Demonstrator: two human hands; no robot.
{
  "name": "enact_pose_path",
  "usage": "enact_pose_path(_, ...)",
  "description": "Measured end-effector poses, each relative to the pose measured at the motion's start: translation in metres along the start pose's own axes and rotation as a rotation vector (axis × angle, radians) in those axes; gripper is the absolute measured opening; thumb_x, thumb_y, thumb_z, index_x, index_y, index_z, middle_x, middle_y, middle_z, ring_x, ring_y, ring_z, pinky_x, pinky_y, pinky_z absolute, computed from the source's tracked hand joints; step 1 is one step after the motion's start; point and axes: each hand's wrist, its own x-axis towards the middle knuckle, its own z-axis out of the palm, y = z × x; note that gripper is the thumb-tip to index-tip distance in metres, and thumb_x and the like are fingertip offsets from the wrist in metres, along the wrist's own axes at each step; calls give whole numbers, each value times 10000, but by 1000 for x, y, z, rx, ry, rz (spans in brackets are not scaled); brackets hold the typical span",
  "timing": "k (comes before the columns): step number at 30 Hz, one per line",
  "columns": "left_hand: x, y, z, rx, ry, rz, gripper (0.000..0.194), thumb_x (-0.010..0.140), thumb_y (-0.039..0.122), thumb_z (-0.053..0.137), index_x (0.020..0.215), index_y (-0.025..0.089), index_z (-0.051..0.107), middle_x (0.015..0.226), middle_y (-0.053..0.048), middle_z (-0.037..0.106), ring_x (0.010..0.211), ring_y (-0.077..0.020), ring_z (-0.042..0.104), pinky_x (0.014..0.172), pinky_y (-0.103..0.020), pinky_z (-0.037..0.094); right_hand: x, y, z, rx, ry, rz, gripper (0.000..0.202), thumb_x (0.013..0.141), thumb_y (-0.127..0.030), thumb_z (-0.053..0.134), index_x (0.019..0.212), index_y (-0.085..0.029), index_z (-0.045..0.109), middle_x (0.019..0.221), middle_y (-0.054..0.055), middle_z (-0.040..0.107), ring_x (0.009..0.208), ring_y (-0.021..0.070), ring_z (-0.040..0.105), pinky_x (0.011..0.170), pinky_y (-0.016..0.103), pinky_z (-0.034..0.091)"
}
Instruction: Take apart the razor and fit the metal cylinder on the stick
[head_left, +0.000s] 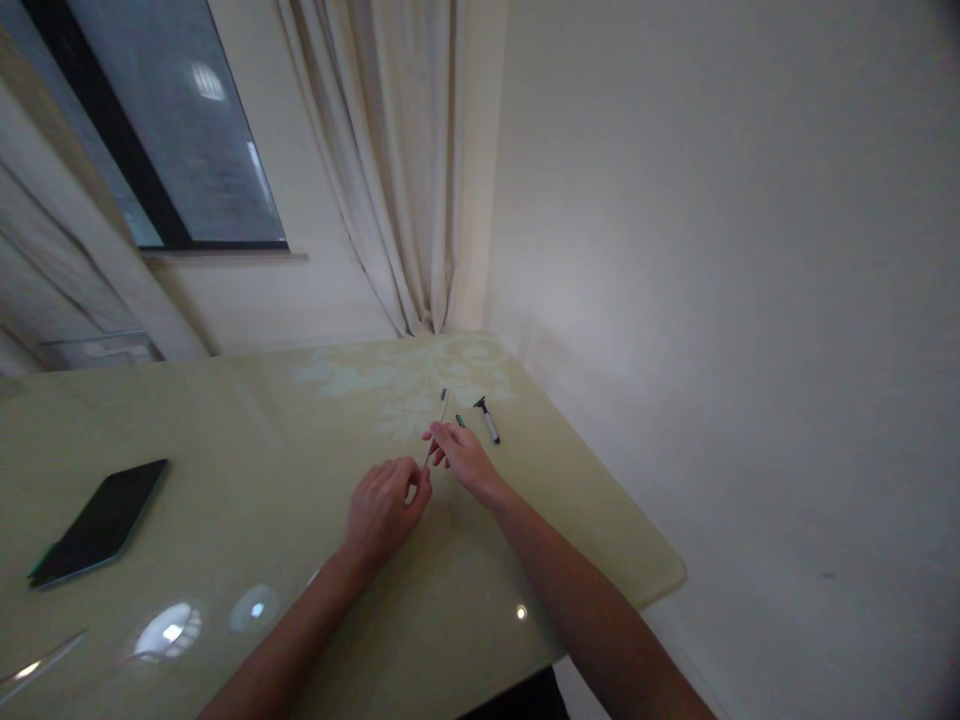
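Note:
A thin, pale toothbrush with dark bristles points away from me over the table. My right hand grips its handle between thumb and fingers. Thumb and forefinger of my left hand pinch together at the near end of the same handle. Just beyond my right hand lies a razor with a dark head and a grey and black handle. Between razor and toothbrush, a small dark green object shows its tip; my right hand hides the rest, so its kind is unclear.
The glossy yellow-green table meets the wall at the right and has a rounded near-right corner. A black tablet-like slab lies at the left. Behind the table hang curtains beside a window.

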Motion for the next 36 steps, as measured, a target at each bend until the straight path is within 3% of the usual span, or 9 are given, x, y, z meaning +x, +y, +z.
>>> enact_pose_path(3, 9, 0, 0, -149, -133, 41, 328, 1019, 402, 448, 793, 216, 597, 703, -28, 650, 673, -189, 592, 713, -313, 408, 3, -1, 3, 117, 20, 80, 458, 938, -596, 652, 768, -171, 670, 650, 16, 661, 547, 122, 592, 535, 238, 408)
enact_pose_path(6, 26, -9, 2, -340, -236, -33, 450, 1017, 534, 458, 746, 206, 606, 633, 5, 600, 604, -162, 539, 619, -279, 376, 10, -2, -11, 188, 166, 167, 375, 926, -482, 672, 699, -190, 609, 504, -40, 548, 442, 103, 482, 458, 226, 342)
enact_pose_path(11, 70, -18, 23, -325, -349, -140, 491, 1003, 539, 446, 840, 190, 750, 728, -29, 699, 696, -190, 638, 679, -288, 452, 19, -1, -39, 283, 311, 181, 365, 901, -516, 619, 711, -215, 538, 454, -129, 302, 382, 67, 222, 404, 224, 158)
enact_pose_path(14, 93, -14, 46, -269, -331, -181, 397, 887, 483, 657, 1100, 166, 768, 1012, -96, 763, 916, -237, 703, 815, -313, 496, 20, 0, -45, 330, 338, 166, 384, 881, -563, 607, 727, -220, 531, 479, -132, 269, 400, 67, 195, 412, 229, 141)
enact_pose_path(17, 109, -9, 66, -210, -323, -247, 589, 800, 451, 768, 1308, 161, 698, 1236, -161, 724, 1129, -304, 687, 917, -358, 493, 19, 2, -47, 359, 356, 147, 404, 863, -602, 618, 736, -228, 531, 491, -128, 259, 411, 75, 195, 419, 240, 147)
enact_pose_path(22, 125, -8, 79, -168, -353, -344, 560, 803, 466, 789, 1307, 236, 705, 1263, -143, 734, 1180, -332, 682, 941, -417, 484, 20, 5, -47, 388, 394, 135, 439, 868, -650, 606, 735, -244, 506, 493, -121, 250, 408, 85, 188, 420, 260, 153)
enact_pose_path(26, 130, -9, 80, -161, -370, -343, 405, 840, 454, 762, 1204, 276, 750, 1221, -107, 761, 1140, -297, 702, 921, -398, 488, 20, 4, -44, 431, 408, 137, 438, 873, -637, 622, 730, -240, 502, 495, -119, 259, 410, 81, 187, 420, 258, 151)
enact_pose_path(30, 125, -5, 76, -131, -345, -286, 323, 866, 409, 723, 1131, 227, 759, 1188, -120, 763, 1105, -288, 704, 889, -373, 498, 16, 1, -37, 446, 381, 164, 421, 874, -595, 651, 714, -231, 510, 493, -117, 266, 415, 75, 188, 419, 247, 149)
enact_pose_path(36, 74, -15, 47, -85, -274, -161, 279, 885, 389, 669, 1063, 188, 745, 1116, -129, 736, 1052, -280, 693, 909, -364, 502, 7, -3, -19, 392, 303, 184, 401, 890, -560, 645, 708, -224, 526, 497, -113, 292, 419, 75, 205, 420, 238, 154)
